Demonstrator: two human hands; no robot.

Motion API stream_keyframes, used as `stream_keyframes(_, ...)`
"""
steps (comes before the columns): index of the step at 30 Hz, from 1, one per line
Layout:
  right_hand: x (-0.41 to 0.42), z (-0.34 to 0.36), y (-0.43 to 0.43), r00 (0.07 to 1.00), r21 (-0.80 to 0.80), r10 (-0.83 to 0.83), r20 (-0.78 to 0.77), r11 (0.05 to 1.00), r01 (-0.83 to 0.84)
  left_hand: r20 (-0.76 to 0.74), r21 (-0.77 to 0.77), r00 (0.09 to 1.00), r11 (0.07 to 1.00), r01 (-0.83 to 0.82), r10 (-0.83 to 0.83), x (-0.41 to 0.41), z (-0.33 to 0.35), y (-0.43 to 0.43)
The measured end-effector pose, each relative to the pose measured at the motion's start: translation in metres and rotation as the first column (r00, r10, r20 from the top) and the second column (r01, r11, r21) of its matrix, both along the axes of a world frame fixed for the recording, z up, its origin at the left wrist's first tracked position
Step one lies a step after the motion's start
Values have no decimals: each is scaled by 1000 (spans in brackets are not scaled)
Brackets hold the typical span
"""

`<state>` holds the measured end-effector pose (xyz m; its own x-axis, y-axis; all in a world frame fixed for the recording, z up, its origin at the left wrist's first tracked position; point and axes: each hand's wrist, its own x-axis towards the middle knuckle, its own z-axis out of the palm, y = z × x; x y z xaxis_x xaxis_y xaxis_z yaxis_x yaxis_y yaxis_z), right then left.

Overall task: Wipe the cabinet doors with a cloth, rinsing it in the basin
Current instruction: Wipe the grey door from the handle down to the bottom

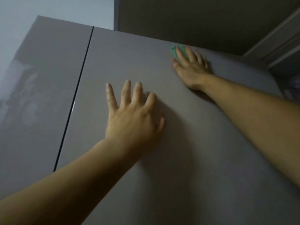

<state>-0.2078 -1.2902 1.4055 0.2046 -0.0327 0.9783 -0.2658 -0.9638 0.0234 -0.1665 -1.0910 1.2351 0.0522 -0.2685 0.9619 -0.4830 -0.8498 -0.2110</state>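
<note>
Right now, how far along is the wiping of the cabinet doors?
In hand: the right hand presses the green cloth against the grey cabinet door near its top edge, while the left hand braces open on it. Done: no wet streaks show, so I cannot tell. Left: probably this door's lower part and the neighbouring door; no basin in view.

Dim, soft focus, faint door glare, wide-angle edge bending

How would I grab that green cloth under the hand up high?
Pinch the green cloth by the edge poking out past the fingers of the right hand, coming from the upper left. The rest looks pinned flat against the cabinet door under that hand, so only that edge is free.
</note>
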Motion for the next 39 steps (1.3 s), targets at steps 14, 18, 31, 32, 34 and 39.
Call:
stream_keyframes(14, -28, -23, -109, 993, -301, -29, -114, 953, -7, 34, 65, 998, 997, -49, 47, -25, -3, -121)
stream_keyframes(18, -43, 23, -134, 997, -94, 13, -82, 995, -21, -33, -2, 990, 990, -139, 139, -49, -1, -138)
stream_keyframes(31, -51, 34, -164, 997, -69, 64, -51, 995, -68, 12, 44, 994, 994, -105, 104, -47, -6, -203)
stream_keyframes(32, -51, 31, -163, 997, -77, 65, -52, 995, -69, 10, 48, 994, 992, -114, 113, -47, -5, -202)
stream_keyframes(34, -50, 11, -168, 996, -155, 41, -80, 986, -53, -3, 57, 994, 993, -107, 108, -49, -6, -202)
stream_keyframes(39, -59, 5, -200, 996, -155, 1, -94, 988, -16, -52, 53, 993, 993, -103, 106, -56, -8, -203)
